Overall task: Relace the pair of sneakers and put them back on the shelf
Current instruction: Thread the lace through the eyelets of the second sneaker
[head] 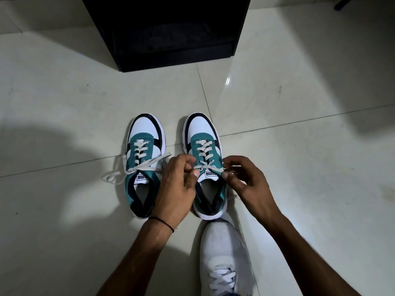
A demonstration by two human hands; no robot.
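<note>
Two teal, white and black sneakers stand side by side on the tiled floor, toes pointing away from me. The left sneaker (145,135) is laced, and its white lace ends (115,176) trail loose over both sides. The right sneaker (202,129) is laced up to the top eyelets. My left hand (177,184) pinches the left end of the right sneaker's lace (208,167) beside the tongue. My right hand (243,178) pinches the other end at the shoe's right side. The lace is stretched between both hands.
A black shelf unit (166,33) stands on the floor straight ahead, about a tile beyond the sneakers. My own foot in a white shoe (222,253) rests right behind the right sneaker's heel. Pale floor tiles (299,167) spread to both sides.
</note>
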